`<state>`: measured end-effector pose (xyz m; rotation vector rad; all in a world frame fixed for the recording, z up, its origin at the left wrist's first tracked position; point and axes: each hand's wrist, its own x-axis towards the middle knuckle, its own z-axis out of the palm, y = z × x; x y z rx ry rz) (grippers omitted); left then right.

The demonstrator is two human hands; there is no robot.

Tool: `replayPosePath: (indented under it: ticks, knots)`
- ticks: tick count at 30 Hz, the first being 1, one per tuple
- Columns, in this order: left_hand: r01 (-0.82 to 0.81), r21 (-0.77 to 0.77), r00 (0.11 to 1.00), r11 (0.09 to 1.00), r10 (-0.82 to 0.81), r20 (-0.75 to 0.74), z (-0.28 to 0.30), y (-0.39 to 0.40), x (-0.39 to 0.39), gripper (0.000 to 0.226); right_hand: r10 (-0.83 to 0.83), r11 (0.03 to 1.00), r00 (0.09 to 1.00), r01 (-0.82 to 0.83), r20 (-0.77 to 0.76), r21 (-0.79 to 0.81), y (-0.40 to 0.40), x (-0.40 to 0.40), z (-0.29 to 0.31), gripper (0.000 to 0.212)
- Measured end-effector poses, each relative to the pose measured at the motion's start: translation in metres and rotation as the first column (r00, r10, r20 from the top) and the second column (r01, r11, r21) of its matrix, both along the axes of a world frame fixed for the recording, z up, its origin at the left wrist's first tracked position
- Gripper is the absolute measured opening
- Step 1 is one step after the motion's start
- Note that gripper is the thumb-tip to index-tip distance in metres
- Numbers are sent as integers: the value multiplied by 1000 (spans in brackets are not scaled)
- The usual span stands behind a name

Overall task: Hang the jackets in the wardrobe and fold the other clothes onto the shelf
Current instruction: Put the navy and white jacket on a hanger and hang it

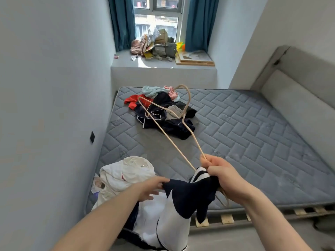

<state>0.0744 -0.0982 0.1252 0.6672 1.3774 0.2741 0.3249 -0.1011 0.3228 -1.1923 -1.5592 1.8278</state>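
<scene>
I found the task at an early stage on inspection. My right hand point(223, 175) was clenched round one end of a thin beige wire hanger point(164, 113) together with a fold of a navy-and-white jacket point(183, 198); the hanger's hook pointed away over the bed. My left hand point(152, 187) pinched the jacket's dark edge, fingers partly curled on the cloth. The jacket hung over the near edge of the grey quilted mattress point(253, 134), not yet threaded onto the hanger as far as I could judge. A crumpled white garment point(123, 175) lay at the near left corner of the mattress. A mixed heap of dark, red, pale blue and pink clothes point(163, 109) lay toward the far left part, unfolded. No wardrobe or shelf was in view, so I judged nothing confirmed hung or folded, with nearly all the work remaining.
</scene>
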Motion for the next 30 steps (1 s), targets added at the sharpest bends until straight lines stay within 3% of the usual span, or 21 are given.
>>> replayPosePath:
  ticks: [2,5,8,10,12,16,19,21,23,25,28,30]
  knots:
    - [105,1,994,994,-105,29,-5,-6,14,43,-34,999,999,34,-3,17,-6,3,5,25]
    - [189,133,982,973,-187,-29,-15,-15,29,28,-106,993,994,105,14,58,-9,14,6,26]
    - [-15,322,998,946,35,-57,-3,-13,27,25,-232,968,970,223,76,116,-9,33,-2,25]
    - [-167,472,977,866,210,-39,22,-4,20,25,-339,932,922,303,186,200,-9,48,-14,28]
    - [-232,597,962,768,273,23,55,2,14,20,-423,893,841,325,338,310,-9,61,-30,35]
    - [-184,767,981,614,169,100,115,-10,19,20,-484,867,630,254,607,428,-11,57,-51,34]
    - [-144,815,989,562,48,141,144,-25,31,15,-499,862,645,302,578,407,-11,33,-52,42]
    - [-123,825,988,551,-9,153,158,-34,36,12,-463,886,700,337,544,320,-7,15,-43,53]
    - [-62,845,992,531,-63,112,168,-44,40,12,-342,932,821,359,457,52,-2,-2,-32,59]
    - [8,857,990,516,-123,65,172,-54,44,16,-147,962,916,220,372,-162,0,-13,-28,55]
    - [114,859,988,499,-149,-44,170,-68,47,18,127,974,931,-52,341,-222,-3,-27,-29,7]
    - [146,860,986,489,-147,-85,165,-75,43,17,215,967,891,-137,400,-215,-4,-35,-35,15]
